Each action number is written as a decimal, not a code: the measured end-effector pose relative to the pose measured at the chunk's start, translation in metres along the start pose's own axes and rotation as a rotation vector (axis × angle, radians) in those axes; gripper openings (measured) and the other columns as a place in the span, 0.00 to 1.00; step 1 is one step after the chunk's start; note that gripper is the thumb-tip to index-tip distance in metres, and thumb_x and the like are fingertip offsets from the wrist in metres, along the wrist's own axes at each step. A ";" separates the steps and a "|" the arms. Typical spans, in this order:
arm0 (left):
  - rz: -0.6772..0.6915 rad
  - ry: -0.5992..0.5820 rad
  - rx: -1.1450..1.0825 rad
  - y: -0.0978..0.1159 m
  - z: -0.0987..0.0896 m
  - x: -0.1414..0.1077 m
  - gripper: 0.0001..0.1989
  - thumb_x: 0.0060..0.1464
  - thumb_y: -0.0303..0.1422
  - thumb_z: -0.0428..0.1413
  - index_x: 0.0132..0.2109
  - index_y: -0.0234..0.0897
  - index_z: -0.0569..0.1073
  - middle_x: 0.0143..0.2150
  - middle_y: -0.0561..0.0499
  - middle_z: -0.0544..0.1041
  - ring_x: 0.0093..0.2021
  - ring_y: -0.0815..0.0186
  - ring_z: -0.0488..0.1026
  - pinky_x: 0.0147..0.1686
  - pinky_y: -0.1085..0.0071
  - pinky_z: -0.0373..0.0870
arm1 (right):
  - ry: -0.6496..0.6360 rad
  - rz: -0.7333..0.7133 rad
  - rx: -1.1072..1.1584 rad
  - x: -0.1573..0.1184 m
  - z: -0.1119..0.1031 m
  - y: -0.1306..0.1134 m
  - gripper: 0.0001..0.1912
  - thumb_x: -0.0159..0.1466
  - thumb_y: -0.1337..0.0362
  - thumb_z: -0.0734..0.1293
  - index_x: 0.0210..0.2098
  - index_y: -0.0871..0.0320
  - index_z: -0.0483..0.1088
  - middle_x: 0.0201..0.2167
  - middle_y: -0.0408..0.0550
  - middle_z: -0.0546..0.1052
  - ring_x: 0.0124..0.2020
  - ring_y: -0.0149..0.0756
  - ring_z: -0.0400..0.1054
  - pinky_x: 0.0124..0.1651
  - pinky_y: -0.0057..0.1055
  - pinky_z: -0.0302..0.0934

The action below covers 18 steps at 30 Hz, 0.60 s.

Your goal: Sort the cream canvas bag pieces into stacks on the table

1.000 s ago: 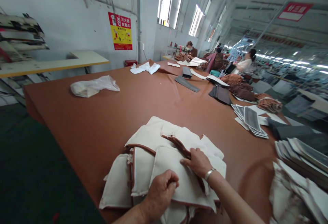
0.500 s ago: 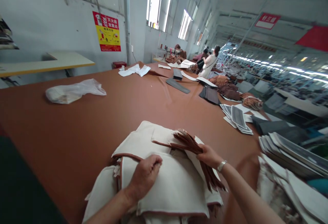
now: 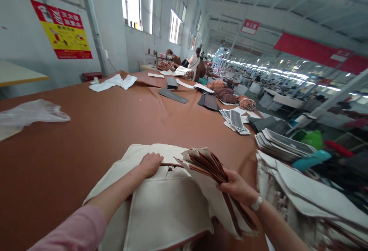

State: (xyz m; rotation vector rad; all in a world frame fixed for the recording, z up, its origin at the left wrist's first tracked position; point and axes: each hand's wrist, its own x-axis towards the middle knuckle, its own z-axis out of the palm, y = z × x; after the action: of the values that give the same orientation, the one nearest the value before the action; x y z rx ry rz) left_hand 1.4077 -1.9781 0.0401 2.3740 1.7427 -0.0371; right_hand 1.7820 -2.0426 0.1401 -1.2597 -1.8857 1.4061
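Observation:
A heap of cream fabric pieces with brown edging (image 3: 169, 205) lies on the brown-covered table in front of me. My left hand (image 3: 151, 164) is closed on the far part of the heap, its fingers curled at a cream piece by a brown edge. To the right, my right hand (image 3: 237, 185) grips a bundle of brown-edged strips (image 3: 205, 163), which fans out beyond the fingers and hangs down below them. A cream panel beneath the bundle reaches toward the heap. The fingertips of my left hand are partly hidden.
The brown table (image 3: 120, 117) holds a plastic bag (image 3: 37, 113) at left and white scraps (image 3: 113, 82) farther back. Grey panels (image 3: 235, 120) and stacked cream pieces (image 3: 313, 189) line the right side. People (image 3: 194, 61) are in the background.
My left hand has moved forward and left, from above the middle of the heap to its far part. The bundle in my right hand is more fanned out. The view has turned right.

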 end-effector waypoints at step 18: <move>0.149 0.194 0.292 0.072 -0.119 -0.003 0.21 0.65 0.23 0.34 0.51 0.29 0.71 0.48 0.34 0.72 0.49 0.50 0.70 0.54 0.53 0.59 | 0.365 0.200 -0.030 -0.127 -0.055 0.035 0.14 0.57 0.61 0.64 0.41 0.60 0.72 0.31 0.45 0.75 0.32 0.39 0.65 0.36 0.32 0.60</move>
State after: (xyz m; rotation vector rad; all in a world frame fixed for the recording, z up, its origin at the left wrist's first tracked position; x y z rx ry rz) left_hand 1.4633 -1.9805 0.1678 2.7972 1.7389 -0.0443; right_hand 1.8982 -2.1247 0.1470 -1.6319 -1.5741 1.1467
